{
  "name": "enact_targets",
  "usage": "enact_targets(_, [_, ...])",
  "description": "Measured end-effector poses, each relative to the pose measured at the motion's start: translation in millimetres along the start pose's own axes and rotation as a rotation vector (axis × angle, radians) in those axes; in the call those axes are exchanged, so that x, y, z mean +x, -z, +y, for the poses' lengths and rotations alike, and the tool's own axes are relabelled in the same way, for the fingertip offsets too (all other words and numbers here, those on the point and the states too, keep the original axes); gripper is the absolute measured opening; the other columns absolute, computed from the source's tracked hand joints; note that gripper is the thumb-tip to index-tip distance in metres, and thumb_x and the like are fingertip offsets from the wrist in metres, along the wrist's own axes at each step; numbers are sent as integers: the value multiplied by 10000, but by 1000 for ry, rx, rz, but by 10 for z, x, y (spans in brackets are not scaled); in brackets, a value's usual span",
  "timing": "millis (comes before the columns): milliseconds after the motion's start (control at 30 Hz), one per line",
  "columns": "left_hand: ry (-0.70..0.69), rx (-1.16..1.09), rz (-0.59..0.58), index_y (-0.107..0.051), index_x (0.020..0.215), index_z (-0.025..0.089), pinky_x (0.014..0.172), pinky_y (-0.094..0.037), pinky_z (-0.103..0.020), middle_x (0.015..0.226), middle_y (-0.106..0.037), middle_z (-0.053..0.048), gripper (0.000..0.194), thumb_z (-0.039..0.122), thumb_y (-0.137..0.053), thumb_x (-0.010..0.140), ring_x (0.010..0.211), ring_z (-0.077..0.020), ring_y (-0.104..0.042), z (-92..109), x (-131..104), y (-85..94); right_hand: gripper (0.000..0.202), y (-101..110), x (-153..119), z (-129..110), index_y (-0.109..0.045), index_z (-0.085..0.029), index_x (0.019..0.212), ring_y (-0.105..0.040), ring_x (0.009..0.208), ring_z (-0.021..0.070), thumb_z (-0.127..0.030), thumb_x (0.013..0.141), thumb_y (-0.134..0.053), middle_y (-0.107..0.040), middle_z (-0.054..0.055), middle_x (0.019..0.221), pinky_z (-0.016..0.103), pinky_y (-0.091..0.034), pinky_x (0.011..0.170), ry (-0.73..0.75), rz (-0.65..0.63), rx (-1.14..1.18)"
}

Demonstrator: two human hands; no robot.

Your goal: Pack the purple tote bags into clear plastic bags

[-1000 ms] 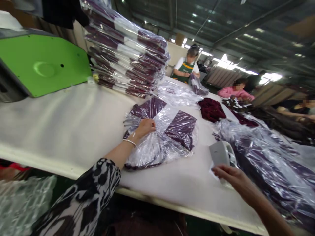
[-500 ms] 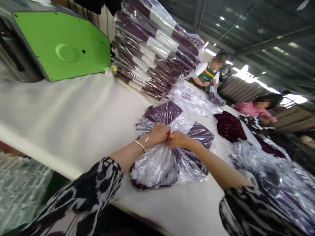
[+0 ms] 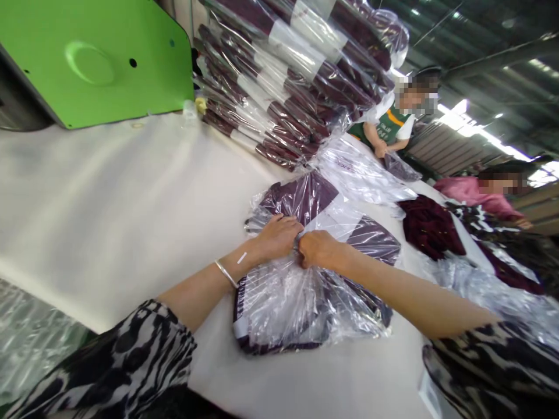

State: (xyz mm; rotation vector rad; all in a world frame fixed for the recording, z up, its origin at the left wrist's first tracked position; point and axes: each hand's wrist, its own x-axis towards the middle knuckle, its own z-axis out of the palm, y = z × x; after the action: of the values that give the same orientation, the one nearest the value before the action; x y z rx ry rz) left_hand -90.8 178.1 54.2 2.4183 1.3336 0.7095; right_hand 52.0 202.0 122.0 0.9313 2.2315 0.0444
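A clear plastic bag (image 3: 279,308) lies on the white table, with a folded maroon and white garment (image 3: 305,198) inside it. Over its middle my two hands meet. My left hand (image 3: 282,234), below a wrist with a silver bangle, has its fingers bent into the plastic. Closed in a fist, my right hand (image 3: 321,249) grips the gathered film beside it. Creases run out from between the hands across the bag. The fingertips are partly hidden.
A tall stack of bagged maroon garments (image 3: 283,75) stands behind the bag, beside a green machine panel (image 3: 100,58). Dark red cloth (image 3: 430,227) and loose plastic bags (image 3: 493,285) lie to the right. Two people are at the table's far side, one in a green vest (image 3: 388,125).
The view has shifted closer to the bag. My hands stay together over its middle, now slightly farther apart, with the plastic gathered between them.
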Motion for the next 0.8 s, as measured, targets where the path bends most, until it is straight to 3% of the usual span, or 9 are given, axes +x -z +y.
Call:
enact_targets(133, [-24, -17, 31, -653, 1145, 187, 1075, -421, -405, 1218, -712, -82, 257, 193, -547, 911, 1175, -228, -635, -18, 22, 2, 195, 41, 7, -46, -797, -157, 935, -748, 916, 282, -298, 814, -739, -783, 164, 901, 311, -530, 752, 83, -10, -164])
enact_targets(233, [-18, -20, 33, -656, 1104, 185, 1029, -443, -386, 1154, -730, -76, 245, 165, -543, 888, 1119, -226, -654, -20, 60, 23, 275, 21, 28, 54, -785, -133, 856, -743, 852, 303, -404, 812, -766, -771, 183, 848, 324, -506, 693, 169, 37, -229])
enact_targets(400, [29, -69, 22, -601, 1183, 177, 1032, -451, -407, 1196, -724, -83, 347, 137, -560, 840, 1124, -237, -654, -28, 87, 40, 535, -183, 146, 626, -750, -147, 879, -708, 824, 290, -676, 799, -724, -747, 137, 850, 364, -472, 745, 380, 276, -147])
enact_targets(533, [72, -111, -23, -540, 1296, 184, 1063, -446, -431, 1283, -702, -84, 469, 120, -568, 832, 1181, -241, -645, -28, 90, 56, 663, -290, 100, 1077, -704, -189, 998, -684, 911, 282, -812, 783, -627, -716, 111, 964, 406, -497, 838, 181, 536, 270])
enact_targets(600, [77, -134, -29, -531, 1315, 186, 1067, -448, -433, 1303, -699, -79, 501, 115, -577, 822, 1201, -243, -640, -30, 90, 60, 728, -271, -4, 1032, -620, -210, 1267, -652, 1106, 304, -805, 860, -520, -670, 145, 1220, 443, -507, 927, 85, 739, 510])
enact_targets(667, [75, -158, -15, -532, 1323, 179, 1064, -453, -419, 1304, -701, -78, 516, 117, -586, 814, 1209, -241, -641, -35, 91, 56, 725, -258, -97, 785, -388, -237, 1527, -515, 1352, 310, -712, 980, -370, -499, 158, 1503, 483, -452, 1064, 3, 898, 638])
enact_targets(733, [81, -164, 6, -540, 1315, 166, 1053, -462, -409, 1282, -708, -91, 497, 128, -585, 821, 1188, -243, -654, -41, 96, 45, 691, -308, -105, 458, -170, -234, 1630, -309, 1513, 307, -591, 1047, -269, -298, 140, 1655, 520, -326, 1183, -82, 937, 605])
enact_targets(800, [82, -153, 14, -558, 1282, 156, 1037, -473, -409, 1238, -721, -107, 439, 146, -574, 843, 1150, -247, -670, -45, 104, 30, 701, -439, 1, 199, -99, -197, 1649, -158, 1567, 316, -533, 1058, -270, -197, 136, 1696, 550, -206, 1237, -156, 888, 493])
